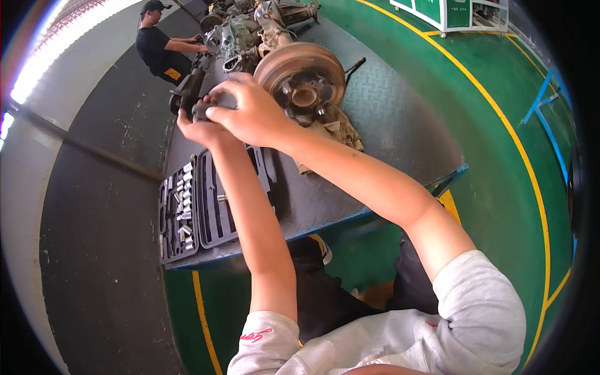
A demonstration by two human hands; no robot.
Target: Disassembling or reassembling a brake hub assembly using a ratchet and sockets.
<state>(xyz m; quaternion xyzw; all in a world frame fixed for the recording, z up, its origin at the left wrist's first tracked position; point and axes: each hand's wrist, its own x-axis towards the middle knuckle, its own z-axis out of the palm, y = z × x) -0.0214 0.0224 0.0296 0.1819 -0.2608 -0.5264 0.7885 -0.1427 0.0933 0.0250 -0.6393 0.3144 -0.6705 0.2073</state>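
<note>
My two hands are together over the far left part of the metal workbench (300, 194). My right hand (253, 112) is closed over a dark, rounded metal part (226, 100) from above. Below it, my left hand (203, 129) cups the same part, its fingers curled upward. The exact kind of the part cannot be told, as the fingers hide much of it. Just beyond the fingers is a dark bench vise (188, 90). Right of my hands, a rusty brake disc (302, 78) with a hub and studs rests on a brown cloth (344, 128).
An open socket set case (199, 206) with several silver sockets lies at the bench's near left. Greasy gearbox parts (240, 37) crowd the far end. A co-worker in black (156, 47) stands at the far left. A blue frame (550, 119) and a cabinet (459, 15) stand right.
</note>
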